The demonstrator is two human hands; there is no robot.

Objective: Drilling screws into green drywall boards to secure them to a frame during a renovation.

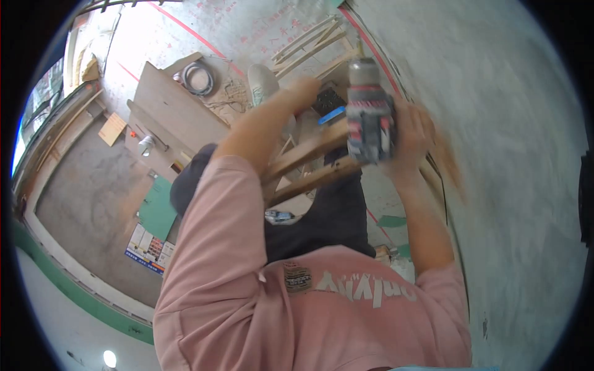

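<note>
A cordless drill [369,117], grey and black with red marks, is gripped in my right hand [411,133], close to the camera and blurred by motion. A thin bit [359,48] sticks out of its chuck, toward the top of the view. My left arm stretches forward, and my left hand [303,93] is beside a black open-topped container [328,101] with small things in it. The fingers of that hand are blurred and partly hidden. A blue strip-like object [332,115] lies near the container. Brown wooden rails [315,182] run across below both hands, over my dark trousers.
A grey wall [513,136] rises close on my right. Light wooden strips [309,46] lie on the floor ahead. To the left are a large brown board [176,102], a coiled hose or cable [198,78], a lamp bulb [146,146] and a green sheet [156,209].
</note>
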